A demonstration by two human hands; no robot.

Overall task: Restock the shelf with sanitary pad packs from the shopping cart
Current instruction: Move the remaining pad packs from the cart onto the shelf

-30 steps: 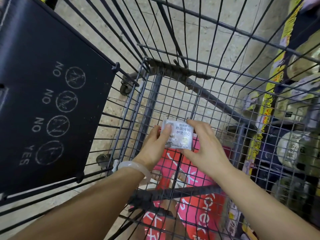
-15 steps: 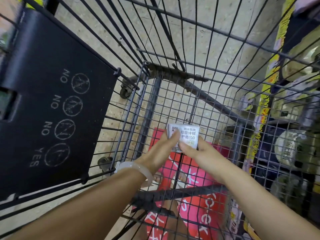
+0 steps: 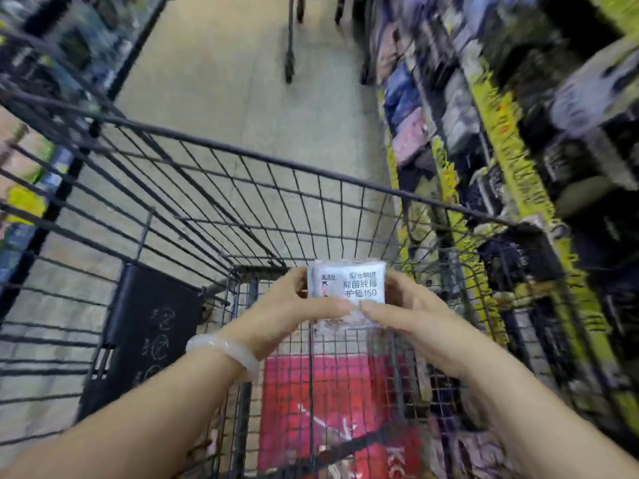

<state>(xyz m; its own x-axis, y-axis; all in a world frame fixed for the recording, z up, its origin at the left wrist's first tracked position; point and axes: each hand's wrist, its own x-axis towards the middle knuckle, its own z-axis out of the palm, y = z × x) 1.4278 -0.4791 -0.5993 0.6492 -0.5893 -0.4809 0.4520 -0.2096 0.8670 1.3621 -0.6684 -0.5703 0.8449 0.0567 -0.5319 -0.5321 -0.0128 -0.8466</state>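
Head view: above a black wire shopping cart [image 3: 262,188], a left hand [image 3: 294,316] and right hand [image 3: 411,319] pinch a small white, glossy, soft-sided pad pack [image 3: 347,285] between them, print facing up, likely to read it before shelving. Blurred yellow-edged shelves [image 3: 501,157] stand right of the hands; a red pack [image 3: 332,392] lies below them.

Wire shopping cart [image 3: 221,188] stands on the pale aisle floor [image 3: 224,81]. Red packs [image 3: 332,402] lie on its mesh bottom. Shelf [image 3: 498,157] on the right carries blurred packs.
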